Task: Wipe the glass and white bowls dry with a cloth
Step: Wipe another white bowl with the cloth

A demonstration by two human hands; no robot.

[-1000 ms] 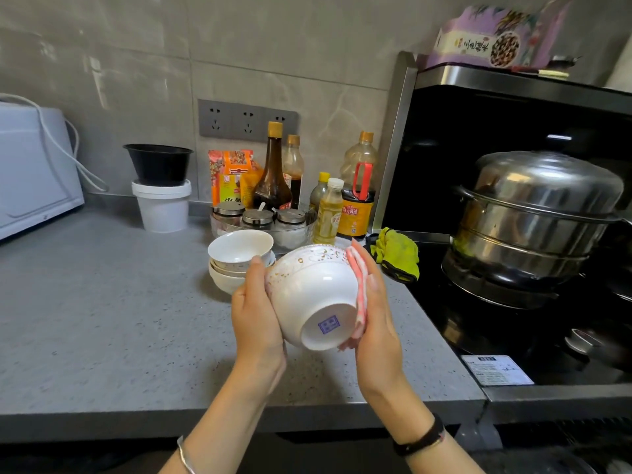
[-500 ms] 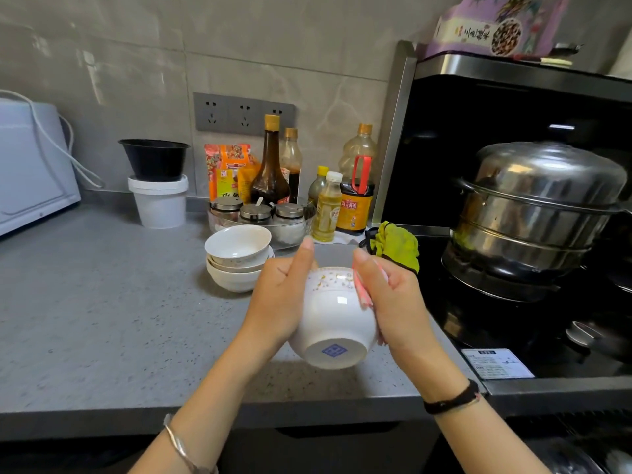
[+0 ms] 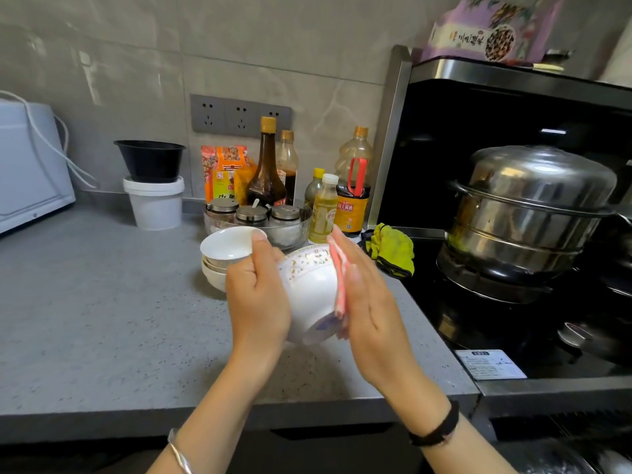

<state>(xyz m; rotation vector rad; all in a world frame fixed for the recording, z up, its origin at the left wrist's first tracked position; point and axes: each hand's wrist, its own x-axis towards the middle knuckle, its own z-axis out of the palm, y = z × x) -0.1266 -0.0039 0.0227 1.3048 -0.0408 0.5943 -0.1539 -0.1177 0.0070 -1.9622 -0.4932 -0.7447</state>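
Observation:
I hold a white bowl point(image 3: 309, 289) with a gold pattern near its rim above the grey counter point(image 3: 102, 302), tilted with its foot toward me. My left hand point(image 3: 256, 292) grips its left side, thumb up. My right hand point(image 3: 366, 302) presses a pink cloth point(image 3: 339, 285) flat against the bowl's right side, fingers straight. A stack of white bowls point(image 3: 227, 254) stands on the counter just behind my left hand.
Behind the stack are spice jars in a glass dish point(image 3: 256, 217), sauce bottles point(image 3: 266, 165) and a white tub point(image 3: 155, 203) with a black bowl on it. A yellow-green rag point(image 3: 393, 249) lies by the stove, where a steel steamer pot point(image 3: 526, 213) sits. A white appliance point(image 3: 30, 162) stands left.
The bowl has turned and tilted between my hands. My right hand slid the cloth along its right side, fingers now stretched straight. My left hand shifted its hold on the left side.

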